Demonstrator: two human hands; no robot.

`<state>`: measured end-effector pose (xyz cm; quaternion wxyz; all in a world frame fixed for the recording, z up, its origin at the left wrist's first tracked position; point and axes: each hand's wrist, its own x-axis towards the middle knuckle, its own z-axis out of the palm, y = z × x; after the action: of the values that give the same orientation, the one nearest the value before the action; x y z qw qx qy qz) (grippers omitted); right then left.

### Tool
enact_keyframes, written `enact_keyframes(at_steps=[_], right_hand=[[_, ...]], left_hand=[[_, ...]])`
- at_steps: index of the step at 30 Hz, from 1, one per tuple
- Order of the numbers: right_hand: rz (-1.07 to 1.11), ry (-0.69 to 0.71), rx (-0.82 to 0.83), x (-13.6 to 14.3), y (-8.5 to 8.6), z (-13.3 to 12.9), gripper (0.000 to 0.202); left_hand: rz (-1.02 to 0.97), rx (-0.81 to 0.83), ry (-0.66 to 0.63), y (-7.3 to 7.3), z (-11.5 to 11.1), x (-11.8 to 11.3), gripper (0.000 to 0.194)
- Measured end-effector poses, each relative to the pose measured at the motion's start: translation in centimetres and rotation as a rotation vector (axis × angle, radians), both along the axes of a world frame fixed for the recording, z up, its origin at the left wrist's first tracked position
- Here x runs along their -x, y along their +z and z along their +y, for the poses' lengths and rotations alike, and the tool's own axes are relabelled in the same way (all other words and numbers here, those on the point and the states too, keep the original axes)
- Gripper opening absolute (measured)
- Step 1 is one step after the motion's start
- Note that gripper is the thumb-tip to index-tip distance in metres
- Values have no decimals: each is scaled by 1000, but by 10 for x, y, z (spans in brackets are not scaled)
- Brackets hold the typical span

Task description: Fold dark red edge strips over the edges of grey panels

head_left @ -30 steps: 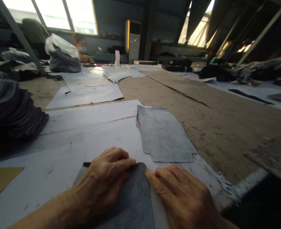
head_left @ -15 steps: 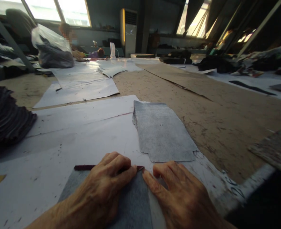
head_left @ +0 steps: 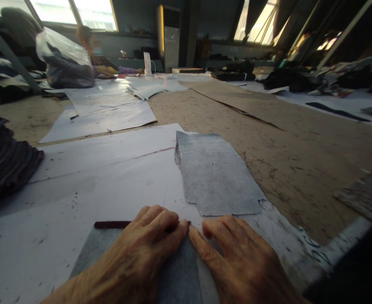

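A grey fabric piece (head_left: pixel 181 274) lies on white paper at the bottom centre, with a narrow dark maroon folded edge (head_left: pixel 111 224) along its top. My left hand (head_left: pixel 151 240) lies over this piece, its thumb and forefinger closed at the right end of the maroon edge. Beside it, my right hand (head_left: pixel 236 249) has its fingers curled and its fingertip touching the same corner. The two hands' fingertips nearly meet there. Just beyond my right hand rests a stack of grey fabric pieces (head_left: pixel 216 173).
A dark fabric stack (head_left: pixel 9 156) stands at the left. White paper sheets (head_left: pixel 110 114) and brown board (head_left: pixel 211 109) cover the table. Farther back are a plastic bag (head_left: pixel 66 63) and a person (head_left: pixel 100 67). A dark gap lies beyond the table edge at lower right.
My left thumb and fingers have moved slightly right, to the corner of the maroon edge. My right hand has hardly moved. The distant person's arm now reaches farther right.
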<state>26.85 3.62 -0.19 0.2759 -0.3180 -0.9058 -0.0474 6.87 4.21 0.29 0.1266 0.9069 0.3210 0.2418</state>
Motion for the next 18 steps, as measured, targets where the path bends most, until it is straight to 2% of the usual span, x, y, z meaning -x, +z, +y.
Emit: enact_keyframes(at_steps=[6,12,18], right_hand=[[124,-40,83,-9,-1,-4,35],[12,16,69,-4,-2,0,46],[-28,37,83,-2,-2,2,47]], left_hand=[[92,64,2,6,-2,-2,42],[88,80,64,12,-9,8,47],[147,-41,88,7,-14,27,56]])
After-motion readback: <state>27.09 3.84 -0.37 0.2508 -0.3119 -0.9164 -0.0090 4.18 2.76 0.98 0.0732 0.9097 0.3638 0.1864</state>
